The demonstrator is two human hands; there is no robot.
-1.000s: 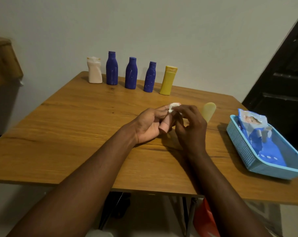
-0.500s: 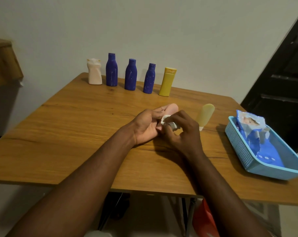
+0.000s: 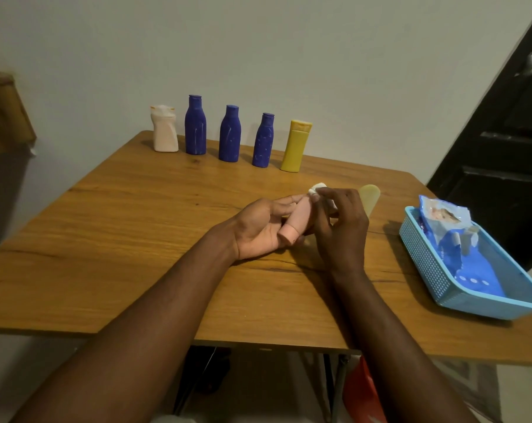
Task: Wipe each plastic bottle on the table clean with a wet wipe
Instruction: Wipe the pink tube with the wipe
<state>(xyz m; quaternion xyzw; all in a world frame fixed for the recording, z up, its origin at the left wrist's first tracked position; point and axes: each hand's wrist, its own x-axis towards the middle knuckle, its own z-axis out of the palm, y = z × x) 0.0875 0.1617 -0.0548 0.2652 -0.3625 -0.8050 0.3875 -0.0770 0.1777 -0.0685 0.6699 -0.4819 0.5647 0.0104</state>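
A small pink bottle (image 3: 298, 221) lies across my left hand (image 3: 260, 228), cap end toward me, at the middle of the wooden table (image 3: 112, 239). My right hand (image 3: 342, 230) pinches a bunched white wet wipe (image 3: 316, 189) against the bottle's far end. A pale yellow bottle (image 3: 370, 198) stands just behind my right hand, partly hidden. Along the far edge stand a white bottle (image 3: 164, 129), three blue bottles (image 3: 195, 126) (image 3: 229, 134) (image 3: 263, 141) and a yellow bottle (image 3: 297, 146).
A light blue plastic basket (image 3: 426, 264) at the table's right edge holds a blue wet-wipe pack (image 3: 450, 239). A dark door (image 3: 508, 154) stands behind it at the right. A wooden piece of furniture (image 3: 2, 111) is at the far left.
My right hand has slid the wipe from the bottle's near part up to its far end. The pink bottle's cap end now points toward me, more exposed.
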